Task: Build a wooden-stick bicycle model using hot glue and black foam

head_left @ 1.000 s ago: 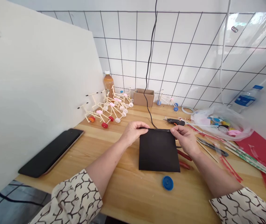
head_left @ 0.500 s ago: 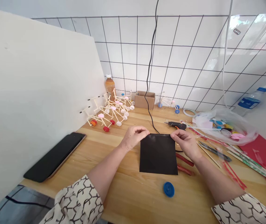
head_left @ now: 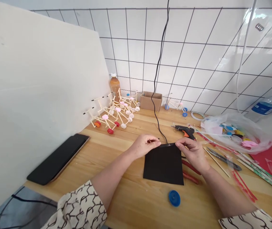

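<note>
A square black sheet (head_left: pixel 164 167), paper or thin foam, hangs or leans between my two hands over the wooden table. My left hand (head_left: pixel 147 145) pinches its top edge near the left corner. At the top right corner my right hand (head_left: pixel 190 150) pinches the same edge between thumb and finger. A narrow strip along that edge is curled or folded and looks shiny. Close behind the sheet's right side lie red-handled pliers (head_left: pixel 191 171), their head hidden by it. A blue bottle cap (head_left: pixel 174 198) rests in front of the sheet.
Small stick-built tricycles (head_left: pixel 113 111) stand at the back left by a drink bottle (head_left: pixel 115 86). A cardboard box (head_left: pixel 151 101) is at the wall. To the right are a glue gun (head_left: pixel 185 130), scissors (head_left: pixel 224 158) and a plastic bag (head_left: pixel 236 133). A phone (head_left: pixel 58 159) lies left.
The view has shifted slightly. My left hand has slid inward along the top edge, closer to my right hand, and the edge strip now curls more between them.
</note>
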Tool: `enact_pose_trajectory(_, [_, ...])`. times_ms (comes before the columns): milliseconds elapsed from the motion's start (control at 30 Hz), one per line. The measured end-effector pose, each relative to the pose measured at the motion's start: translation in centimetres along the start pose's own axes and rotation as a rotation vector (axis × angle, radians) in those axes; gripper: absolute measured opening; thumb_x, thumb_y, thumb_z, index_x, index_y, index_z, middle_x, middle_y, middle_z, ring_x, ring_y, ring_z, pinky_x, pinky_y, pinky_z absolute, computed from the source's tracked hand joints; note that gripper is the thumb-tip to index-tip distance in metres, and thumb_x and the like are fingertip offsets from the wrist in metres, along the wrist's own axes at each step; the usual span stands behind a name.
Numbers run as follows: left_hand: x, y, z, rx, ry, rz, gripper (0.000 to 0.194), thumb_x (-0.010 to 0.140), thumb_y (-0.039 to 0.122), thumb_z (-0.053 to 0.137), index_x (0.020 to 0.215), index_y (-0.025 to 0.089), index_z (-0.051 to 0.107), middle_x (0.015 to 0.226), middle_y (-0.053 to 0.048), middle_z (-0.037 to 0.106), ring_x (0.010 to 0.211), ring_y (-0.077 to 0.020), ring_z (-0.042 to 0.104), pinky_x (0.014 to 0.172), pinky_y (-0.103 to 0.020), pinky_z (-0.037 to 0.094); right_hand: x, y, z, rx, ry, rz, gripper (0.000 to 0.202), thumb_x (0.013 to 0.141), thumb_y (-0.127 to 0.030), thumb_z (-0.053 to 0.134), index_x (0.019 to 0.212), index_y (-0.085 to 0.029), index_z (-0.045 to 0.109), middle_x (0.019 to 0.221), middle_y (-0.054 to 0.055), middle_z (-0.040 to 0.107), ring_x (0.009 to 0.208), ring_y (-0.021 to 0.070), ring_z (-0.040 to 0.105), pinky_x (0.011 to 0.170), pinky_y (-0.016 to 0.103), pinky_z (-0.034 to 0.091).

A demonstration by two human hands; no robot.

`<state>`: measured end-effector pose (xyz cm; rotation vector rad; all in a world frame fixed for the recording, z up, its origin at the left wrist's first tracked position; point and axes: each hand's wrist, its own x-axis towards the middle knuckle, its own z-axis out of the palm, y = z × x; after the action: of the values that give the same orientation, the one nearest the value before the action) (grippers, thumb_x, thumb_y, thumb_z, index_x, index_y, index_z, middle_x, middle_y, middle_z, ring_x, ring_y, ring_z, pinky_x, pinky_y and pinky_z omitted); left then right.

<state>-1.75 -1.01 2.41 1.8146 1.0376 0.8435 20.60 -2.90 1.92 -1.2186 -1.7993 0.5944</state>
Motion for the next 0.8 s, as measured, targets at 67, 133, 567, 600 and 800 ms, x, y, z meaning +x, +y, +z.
enact_pose_trajectory(67, [0.0,0.0,0.2,-0.009,-0.019,-0.007,0.031,0.077,0.041,0.054,0.083,0.014,0.07,0.08,-0.005,0.069,0.069,-0.0157,0.059,0.061,-0.023,0.042,0.0,-0.1,0.1,-0.016,-0.002,-0.004,0.023,0.079,-0.036,0.056,0.066,-0.018,0.062,0.059,0.0,0.057,0.055,0.0129,0.049,0.053,0.025,0.04])
enact_pose_trajectory(133, [-0.1,0.0,0.4,-0.011,-0.029,-0.005,0.03,0.077,0.04,0.055,0.081,0.015,0.07,0.08,-0.005,0.069,0.07,-0.0161,0.06,0.062,-0.024,0.042,-0.1,-0.2,0.2,-0.017,-0.002,-0.005,0.022,0.08,-0.036,0.056,0.067,-0.018,0.062,0.059,0.001,0.057,0.055,0.0131,0.05,0.053,0.025,0.04])
enact_pose_trajectory(567, [0.0,-0.5,1.0,0.352,0.077,0.278,0.022,0.085,0.029,0.048,0.084,0.018,0.067,0.082,-0.006,0.068,0.08,-0.018,0.06,0.077,-0.029,0.043,-0.1,-0.3,0.3,-0.059,-0.024,-0.03,0.023,0.081,-0.035,0.054,0.067,-0.019,0.062,0.061,0.002,0.061,0.057,0.0144,0.053,0.054,0.026,0.042])
enact_pose_trajectory(600, [0.0,-0.6,1.1,0.372,0.083,0.291,0.023,0.085,0.028,0.046,0.084,0.018,0.067,0.083,-0.007,0.068,0.081,-0.0183,0.06,0.078,-0.029,0.042,-0.1,-0.3,0.3,-0.058,-0.03,-0.03,0.024,0.081,-0.035,0.054,0.067,-0.019,0.062,0.061,0.002,0.061,0.057,0.0144,0.053,0.054,0.026,0.042])
enact_pose_trajectory(800, [-0.1,-0.5,1.2,0.32,0.086,0.26,0.021,0.084,0.028,0.048,0.082,0.019,0.067,0.083,-0.006,0.068,0.081,-0.0175,0.06,0.078,-0.029,0.043,-0.2,-0.8,0.3,-0.063,-0.044,-0.025,0.024,0.082,-0.036,0.053,0.067,-0.019,0.061,0.06,0.002,0.061,0.056,0.0142,0.052,0.053,0.026,0.042])
